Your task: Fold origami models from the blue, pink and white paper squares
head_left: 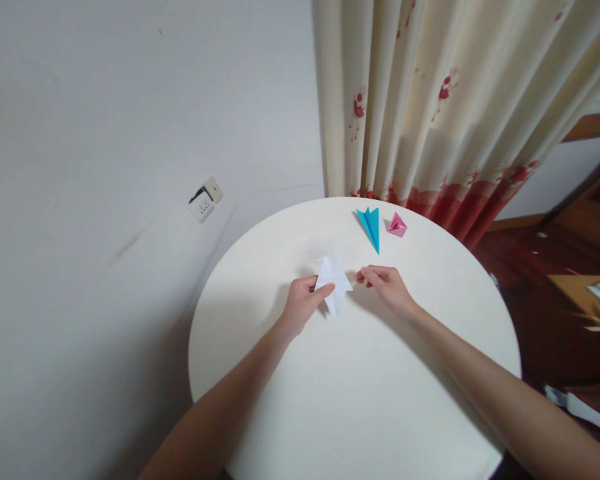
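Indoors, left hand (300, 303) pinches white folded paper (334, 279) over a round white table (360, 400) beside curtains (455, 100); right hand's (386, 283) grip unclear.

Three folded paper pieces are showing on one round white table (360, 400): one white paper piece (334, 279), one blue paper piece (371, 224) and one pink paper piece (397, 225). Two hands are showing, one left hand (303, 303) and one right hand (386, 285). One wall socket (205, 200) is sitting on the wall. One curtain (455, 100) is hanging behind.
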